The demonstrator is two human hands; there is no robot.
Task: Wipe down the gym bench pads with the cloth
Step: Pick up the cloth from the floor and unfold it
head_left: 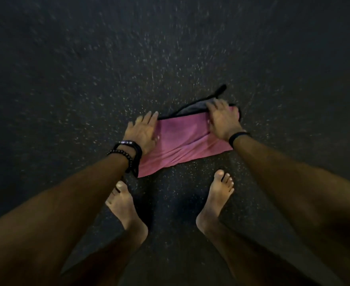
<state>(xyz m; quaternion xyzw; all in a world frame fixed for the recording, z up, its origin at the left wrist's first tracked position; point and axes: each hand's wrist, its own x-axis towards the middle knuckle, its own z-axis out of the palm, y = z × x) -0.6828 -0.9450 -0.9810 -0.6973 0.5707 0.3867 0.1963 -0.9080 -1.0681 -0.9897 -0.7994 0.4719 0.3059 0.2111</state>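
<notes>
A pink cloth [182, 141] with a grey underside and black trim lies folded on the dark speckled floor [87, 79], just ahead of my bare feet. My left hand [143, 133] lies flat on the cloth's left edge, fingers straight. My right hand [221, 118] presses on its far right corner, fingers spread over the folded-back grey part. No bench pad is in view.
My left foot [124, 207] and right foot [215, 205] stand on the floor close behind the cloth. Dark speckled rubber flooring fills the view on every side. Bracelets sit on my left wrist, a black band on my right.
</notes>
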